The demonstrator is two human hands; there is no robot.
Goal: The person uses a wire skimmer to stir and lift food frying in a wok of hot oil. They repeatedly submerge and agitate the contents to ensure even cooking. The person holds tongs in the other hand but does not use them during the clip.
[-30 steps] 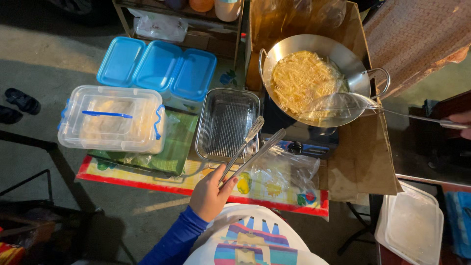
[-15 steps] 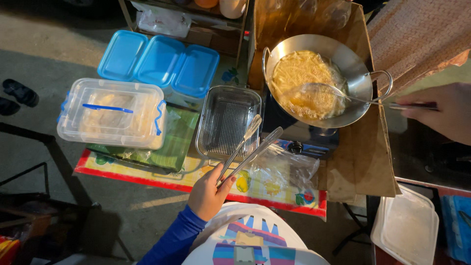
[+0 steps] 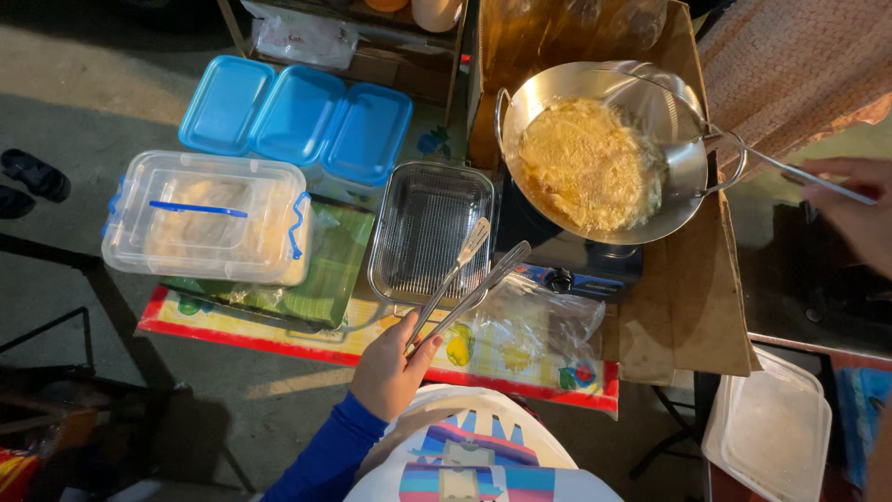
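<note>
Left hand stays closed around tongs above the wire tray; right hand has drawn the skimmer to the wok rim, leaving batter frying undisturbed.

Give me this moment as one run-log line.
left hand: grips metal tongs, open over wire tray | right hand: on skimmer handle | wok: frying

Left hand grips metal tongs, tips open over the wire-mesh tray. Right hand at the frame's right edge holds the long handle of a skimmer resting in the wok of bubbling oil. Clear lidded box and blue lids sit to the left.
</note>
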